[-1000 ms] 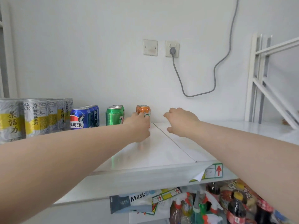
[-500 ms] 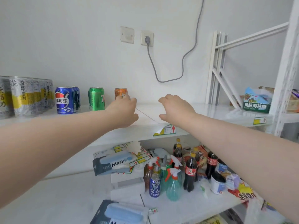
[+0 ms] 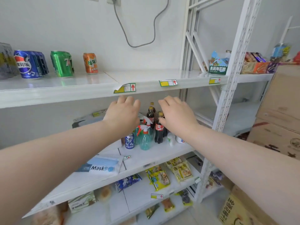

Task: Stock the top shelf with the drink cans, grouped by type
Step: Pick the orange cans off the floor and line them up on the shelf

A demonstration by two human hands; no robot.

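On the white top shelf [image 3: 146, 88] stand rows of cans: grey-yellow tea cans [image 3: 5, 60] at the far left, blue Pepsi cans [image 3: 27, 64], green 7-Up cans [image 3: 61, 64] and one orange can [image 3: 90, 63]. Both my hands hang below that shelf's front edge, over the second shelf. My left hand [image 3: 123, 114] and my right hand [image 3: 177, 114] are empty, fingers loosely bent. A single blue Pepsi can [image 3: 129, 141] stands on the second shelf among bottles, just below my left hand.
Cola bottles [image 3: 158, 129] and green spray bottles [image 3: 144, 137] crowd the second shelf, with a mask pack [image 3: 102, 165] in front. Snack bags fill the lower shelves. A seaweed box [image 3: 218, 64] sits at the top shelf's right. Cardboard boxes [image 3: 276, 114] stand at the right.
Both hands dropped from the top shelf to below its edge, over the second shelf. My view tilted down, so the lower shelves show.
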